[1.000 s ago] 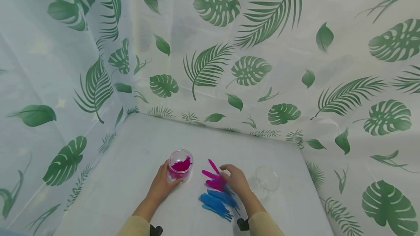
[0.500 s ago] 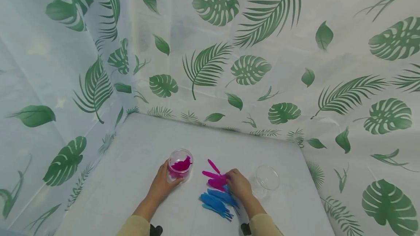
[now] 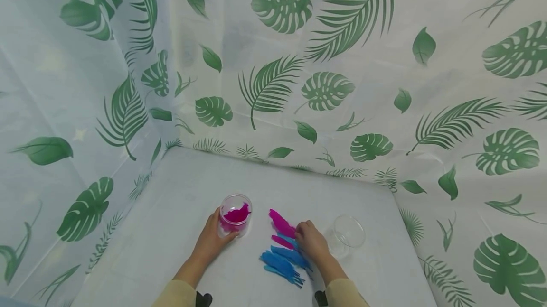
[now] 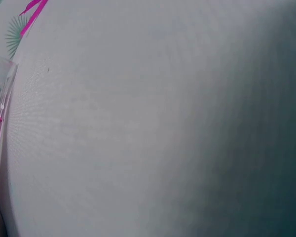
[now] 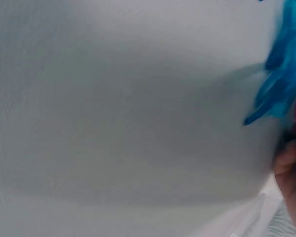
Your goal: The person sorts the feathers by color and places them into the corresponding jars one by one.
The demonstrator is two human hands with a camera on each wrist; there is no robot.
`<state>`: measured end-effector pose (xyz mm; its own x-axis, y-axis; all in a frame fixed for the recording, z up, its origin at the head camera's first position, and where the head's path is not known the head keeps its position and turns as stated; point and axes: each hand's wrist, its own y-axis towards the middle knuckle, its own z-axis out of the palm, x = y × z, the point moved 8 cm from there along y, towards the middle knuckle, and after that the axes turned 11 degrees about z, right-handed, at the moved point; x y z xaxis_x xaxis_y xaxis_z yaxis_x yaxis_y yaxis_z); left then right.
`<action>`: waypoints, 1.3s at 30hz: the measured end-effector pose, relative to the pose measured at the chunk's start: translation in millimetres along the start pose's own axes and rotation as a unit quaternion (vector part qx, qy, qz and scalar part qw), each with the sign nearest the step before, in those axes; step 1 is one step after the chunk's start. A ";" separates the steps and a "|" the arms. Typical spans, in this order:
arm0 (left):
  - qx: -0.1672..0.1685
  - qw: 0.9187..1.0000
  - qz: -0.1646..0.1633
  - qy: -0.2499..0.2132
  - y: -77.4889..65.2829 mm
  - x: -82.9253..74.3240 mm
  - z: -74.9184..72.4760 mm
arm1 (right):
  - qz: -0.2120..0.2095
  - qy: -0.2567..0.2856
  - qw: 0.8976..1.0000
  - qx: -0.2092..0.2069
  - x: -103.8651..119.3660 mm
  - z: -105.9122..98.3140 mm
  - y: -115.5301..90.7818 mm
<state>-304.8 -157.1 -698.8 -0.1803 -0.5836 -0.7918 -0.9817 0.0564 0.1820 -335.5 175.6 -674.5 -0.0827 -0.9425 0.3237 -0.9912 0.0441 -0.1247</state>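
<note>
My left hand grips the side of a clear jar with magenta feathers inside. The jar's edge also shows at the left border of the left wrist view. To its right, my right hand pinches the near end of magenta feathers; its fingertips are partly hidden. Another magenta feather lies just below these. A spread of blue feathers lies on the table beside and below that hand. In the right wrist view, blue feathers hang close to the right hand.
A second clear jar stands right of my right hand. The white table meets leaf-patterned sheets at the back and both sides.
My right hand's fingers have drawn in onto the magenta feathers, which are now bunched rather than fanned out. The left hand and its jar have stayed put.
</note>
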 end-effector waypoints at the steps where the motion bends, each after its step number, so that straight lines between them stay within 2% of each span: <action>1: 0.000 1.000 0.001 -0.001 0.1 -0.1 0.2 | 0.008 0.006 1.000 0.006 -1.0 0.3 -0.9; 6: 0.000 1.000 0.000 -0.007 -0.2 -0.7 -0.2 | 0.069 0.031 0.997 0.032 -6.5 -0.9 -8.1; 10: -0.003 1.000 0.000 0.000 -0.1 -0.9 -1.3 | 0.089 0.040 0.994 0.040 -6.2 -3.4 -12.2; 16: 0.005 1.000 -0.007 -0.008 -2.0 1.9 0.0 | 0.069 0.018 0.996 0.047 -5.3 -0.4 -14.3; 20: 0.003 1.000 -0.001 -0.008 -3.3 2.7 0.7 | 0.053 0.005 0.997 0.049 -5.8 2.2 -16.3; 27: 0.001 1.000 0.002 -0.003 -1.9 0.0 -1.8 | 0.040 0.023 0.998 0.049 -7.7 5.3 -14.7; 31: 0.003 1.000 0.000 -0.003 -2.0 -0.3 -1.7 | 0.035 0.045 0.998 0.033 -10.7 4.0 -13.1; 34: 0.005 1.000 0.001 0.000 -1.7 0.2 -0.6 | 0.051 0.080 0.995 0.008 -15.1 -1.8 -11.8; 39: 0.001 1.000 -0.004 0.002 -0.8 0.0 -0.2 | 0.096 0.173 0.979 -0.050 -22.9 -17.1 -7.9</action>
<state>-304.0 -157.3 -698.9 -0.1715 -0.5873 -0.7910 -0.9833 0.0524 0.1742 -327.5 202.5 -664.9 -0.2818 -0.7457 0.6037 -0.9576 0.2582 -0.1281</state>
